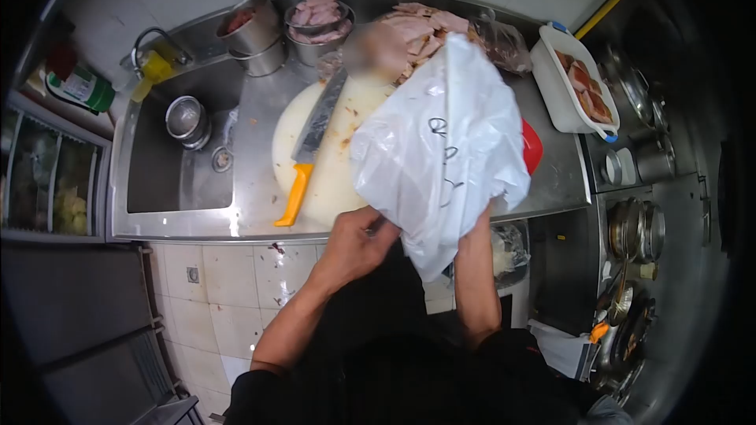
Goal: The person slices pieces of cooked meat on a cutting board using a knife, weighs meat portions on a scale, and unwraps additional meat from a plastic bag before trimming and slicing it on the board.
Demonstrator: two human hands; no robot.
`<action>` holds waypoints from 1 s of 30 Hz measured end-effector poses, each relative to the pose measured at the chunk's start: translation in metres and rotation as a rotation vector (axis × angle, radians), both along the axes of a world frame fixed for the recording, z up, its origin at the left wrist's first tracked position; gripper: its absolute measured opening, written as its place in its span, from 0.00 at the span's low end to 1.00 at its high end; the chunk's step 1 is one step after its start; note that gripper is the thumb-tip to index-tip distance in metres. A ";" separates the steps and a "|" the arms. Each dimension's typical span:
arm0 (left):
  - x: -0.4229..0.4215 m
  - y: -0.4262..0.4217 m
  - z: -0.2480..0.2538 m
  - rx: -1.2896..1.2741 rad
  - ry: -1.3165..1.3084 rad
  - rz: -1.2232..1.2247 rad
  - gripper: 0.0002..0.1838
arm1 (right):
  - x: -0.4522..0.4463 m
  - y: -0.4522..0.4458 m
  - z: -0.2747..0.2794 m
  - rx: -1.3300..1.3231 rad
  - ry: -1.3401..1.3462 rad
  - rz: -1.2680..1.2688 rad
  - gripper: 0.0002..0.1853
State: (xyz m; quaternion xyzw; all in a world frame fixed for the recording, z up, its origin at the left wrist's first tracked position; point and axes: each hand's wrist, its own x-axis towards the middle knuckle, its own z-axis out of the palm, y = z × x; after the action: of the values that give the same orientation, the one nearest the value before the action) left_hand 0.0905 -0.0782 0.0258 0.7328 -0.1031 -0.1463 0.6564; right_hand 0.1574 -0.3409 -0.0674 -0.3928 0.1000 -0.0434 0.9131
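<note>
Dark sleeves (256,397) nearest the camera lead to a white bag (441,138), held up at the tabletop (254,126) and hiding part of the cutting board (289,130). The left hand (362,242) is narrow, seemingly pinching its lower edge; plastic hides the right hand, so I cannot tell its grip. Handling the bag seems the step in hand; moving it calls for clearance from the knife (314,140).

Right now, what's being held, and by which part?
The white bag, apparently by its lower left edge, in the left fingers. The bag hides the right hand, so its hold can't be told.
</note>
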 end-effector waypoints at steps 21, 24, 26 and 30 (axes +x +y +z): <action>0.239 0.052 0.116 0.190 -0.800 0.918 0.16 | 0.080 0.076 -0.051 0.063 0.039 0.472 0.35; 0.261 0.042 0.154 0.207 -0.742 0.962 0.15 | 0.081 0.056 -0.043 -0.031 0.031 0.564 0.36; 0.290 0.048 0.162 0.097 -0.730 0.932 0.14 | 0.079 0.044 -0.036 -0.094 0.026 0.620 0.37; 0.358 0.070 0.171 -0.142 -0.740 0.905 0.15 | 0.074 0.036 0.003 -0.165 0.007 0.690 0.37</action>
State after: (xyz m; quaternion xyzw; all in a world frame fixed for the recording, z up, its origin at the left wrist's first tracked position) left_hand 0.4481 -0.0079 0.1969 0.6606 -0.0120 0.4211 0.6214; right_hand 0.2313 -0.3048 -0.0648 -0.4760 -0.0391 0.2611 0.8389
